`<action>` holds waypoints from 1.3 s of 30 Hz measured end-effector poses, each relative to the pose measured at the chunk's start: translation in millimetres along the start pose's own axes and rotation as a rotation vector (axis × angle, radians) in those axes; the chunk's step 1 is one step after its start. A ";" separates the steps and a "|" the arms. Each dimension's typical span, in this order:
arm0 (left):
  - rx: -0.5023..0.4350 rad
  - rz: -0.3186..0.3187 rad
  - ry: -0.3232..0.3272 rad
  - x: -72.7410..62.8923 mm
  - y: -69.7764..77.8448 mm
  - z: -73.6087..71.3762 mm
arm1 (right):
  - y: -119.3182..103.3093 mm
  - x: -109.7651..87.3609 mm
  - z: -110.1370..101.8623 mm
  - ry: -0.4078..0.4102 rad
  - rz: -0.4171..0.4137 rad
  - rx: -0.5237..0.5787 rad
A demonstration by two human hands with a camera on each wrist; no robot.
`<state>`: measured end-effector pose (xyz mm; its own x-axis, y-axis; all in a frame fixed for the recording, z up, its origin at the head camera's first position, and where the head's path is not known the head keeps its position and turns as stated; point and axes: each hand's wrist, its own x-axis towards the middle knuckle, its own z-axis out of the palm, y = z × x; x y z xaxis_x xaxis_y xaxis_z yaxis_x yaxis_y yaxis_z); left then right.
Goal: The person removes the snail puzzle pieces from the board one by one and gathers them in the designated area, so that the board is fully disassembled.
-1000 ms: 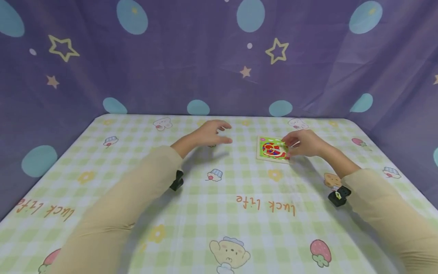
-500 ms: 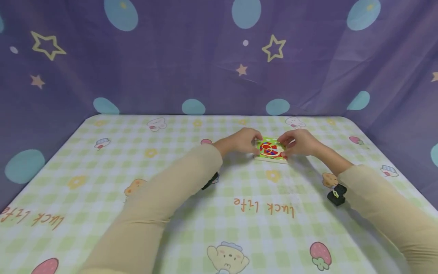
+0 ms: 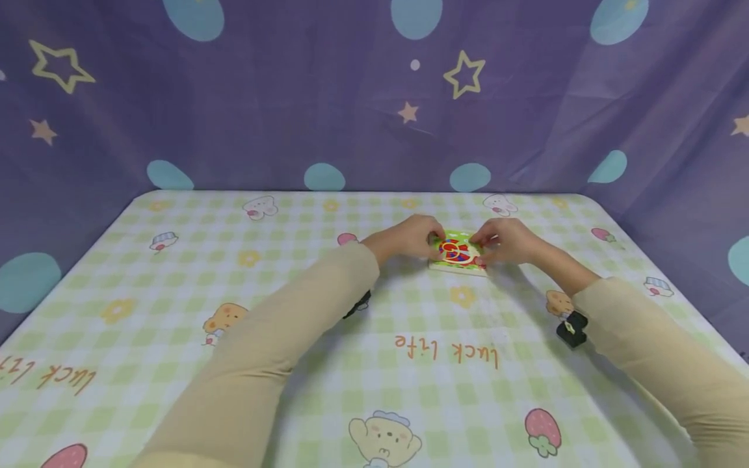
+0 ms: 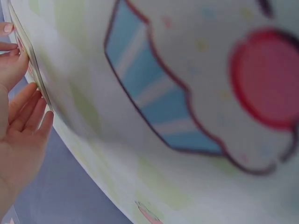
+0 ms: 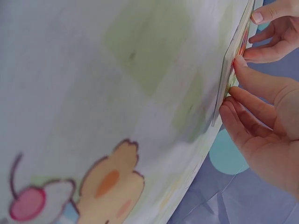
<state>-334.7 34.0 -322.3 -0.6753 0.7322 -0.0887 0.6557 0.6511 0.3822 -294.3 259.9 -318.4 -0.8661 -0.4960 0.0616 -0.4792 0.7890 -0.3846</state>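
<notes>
Over the counter (image 3: 328,403), the left hand (image 3: 415,235) has joined the right hand (image 3: 508,240); both, half-curled, grip the board (image 3: 458,252) between them.

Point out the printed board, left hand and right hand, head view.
Printed board (image 3: 459,251): head view, on its colourful top face, between the hands.
Left hand (image 3: 419,236): head view, on the back of the hand.
Right hand (image 3: 512,240): head view, on the back of the hand.

A purple curtain (image 3: 351,97) with teal ovals (image 3: 471,177) and pale stars (image 3: 407,112) hangs beyond the far edge of the table (image 3: 205,221). A green-and-white checked cloth (image 3: 468,403) covers the table, its printed bear (image 3: 385,439) and strawberry (image 3: 541,426) toward the table's near side, "luck life" lettering (image 3: 433,349) behind them.
</notes>
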 end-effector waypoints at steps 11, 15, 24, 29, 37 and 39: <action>0.014 0.064 -0.044 -27.2 -14.1 -4.1 | -24.0 -1.0 10.0 -0.023 -0.085 0.041; -0.012 0.041 -0.039 -45.6 -15.5 -5.3 | -35.9 1.5 14.5 -0.034 -0.115 0.049; -0.043 -0.005 -0.008 -80.4 -16.9 -0.1 | -56.6 2.9 25.7 -0.052 -0.173 0.076; -0.027 -0.002 0.013 -95.5 -15.0 2.9 | -66.5 1.8 29.6 -0.063 -0.176 0.076; -0.023 0.014 0.047 -118.9 -14.3 5.4 | -82.8 -0.2 35.1 -0.050 -0.228 0.060; -0.031 0.017 0.061 -126.6 -14.0 5.6 | -88.6 -0.9 36.2 -0.048 -0.239 0.053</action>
<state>-256.4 -66.7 -321.6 -0.6840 0.7290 -0.0265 0.6572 0.6316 0.4113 -245.9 177.3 -317.7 -0.7206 -0.6841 0.1129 -0.6604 0.6276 -0.4123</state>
